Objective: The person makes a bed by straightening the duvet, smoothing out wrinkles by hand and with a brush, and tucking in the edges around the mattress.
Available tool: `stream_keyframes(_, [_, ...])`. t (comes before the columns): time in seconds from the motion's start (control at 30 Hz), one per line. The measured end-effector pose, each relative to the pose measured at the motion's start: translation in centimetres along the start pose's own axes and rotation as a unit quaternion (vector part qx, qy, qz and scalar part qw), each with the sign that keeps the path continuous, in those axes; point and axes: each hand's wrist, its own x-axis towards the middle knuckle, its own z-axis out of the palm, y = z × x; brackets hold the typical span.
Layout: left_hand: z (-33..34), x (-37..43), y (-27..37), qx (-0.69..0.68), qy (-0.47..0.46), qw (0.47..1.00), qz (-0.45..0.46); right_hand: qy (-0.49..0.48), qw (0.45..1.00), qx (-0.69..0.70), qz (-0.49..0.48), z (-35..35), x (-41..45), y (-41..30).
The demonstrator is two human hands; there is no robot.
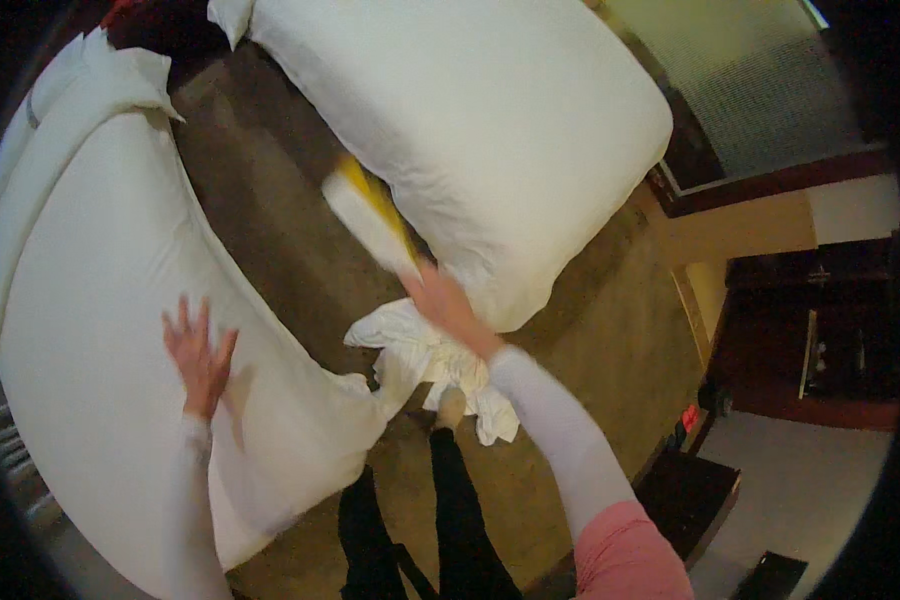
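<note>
My left hand (199, 360) is spread, fingers apart, over the white-covered bed (105, 300) on the left; whether it touches the sheet I cannot tell. Between the two beds, my right hand (446, 300) is closed on the near end of a blurred white and yellow brush-like tool (371, 217), which points up and left over the floor. Crumpled white linen (405, 337) lies below my right hand, bunched by my foot and meeting the corner of the left bed's sheet. The second bed (525, 127), also covered in white, stands beyond the right hand.
Brown carpet (622, 322) runs between and around the beds. Pillows (112, 90) lie at the far end of the left bed. At the right stand dark wooden furniture (780, 337) and a dark low piece (682, 495). A window or screen-like panel (750, 90) is at upper right.
</note>
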Motion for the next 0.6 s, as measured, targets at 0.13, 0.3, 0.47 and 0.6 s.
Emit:
stream_keyframes(0.13, [7.7, 1.7, 10.5, 0.177, -0.382, 0.904, 0.077, 0.150, 0.978, 0.008, -0.146, -6.2, 12.1, -5.2])
stream_keyframes(0.3, [13.0, -9.8, 21.2, 0.008, -0.582, 0.808, 0.094, -0.049, 0.997, -0.014, 0.064, -0.7, 3.9, 23.2])
stream_keyframes(0.47, [13.1, -11.7, 26.2, -0.260, -0.407, 0.873, 0.068, -0.259, 0.764, 0.271, 0.525, 5.5, -25.4, 43.3])
stream_keyframes(0.6, [9.2, 6.8, 34.4, -0.323, -0.187, 0.927, 0.021, -0.099, 0.796, 0.254, 0.541, -8.0, -30.0, 54.6])
